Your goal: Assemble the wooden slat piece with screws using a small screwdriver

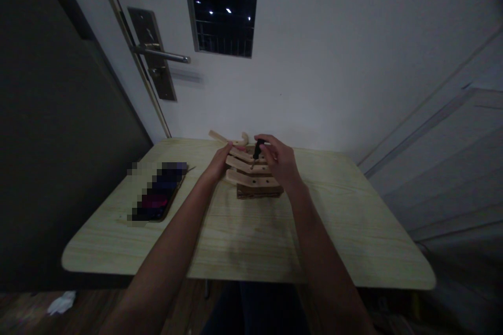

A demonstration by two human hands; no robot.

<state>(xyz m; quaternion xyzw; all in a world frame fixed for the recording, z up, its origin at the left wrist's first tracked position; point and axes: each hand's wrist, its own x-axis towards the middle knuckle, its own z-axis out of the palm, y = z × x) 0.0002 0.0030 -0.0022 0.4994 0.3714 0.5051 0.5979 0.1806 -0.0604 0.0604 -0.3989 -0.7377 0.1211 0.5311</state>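
Observation:
My right hand (pixel 279 159) is closed around a short black-handled screwdriver (pixel 258 149). The driver tilts slightly, its thin shaft pointing down at one of several pale, bent wooden strips (pixel 251 179). Dark holes show in these strips, which lie one behind another across a brown block (pixel 259 191); what the block is made of is hard to tell in the dim light. At the left ends of the strips, my left hand (pixel 220 161) grips the wood, with its fingers partly hidden. Behind them is a pale wooden hook (pixel 244 140) with a curled end.
A phone (pixel 159 193), partly blurred out, lies on the left of the light wood-grain table (pixel 334 230). A thin pointed object (pixel 192 169) sticks out beside it. Right behind the table stands a white door (pixel 314 63) with a metal handle (pixel 165 55).

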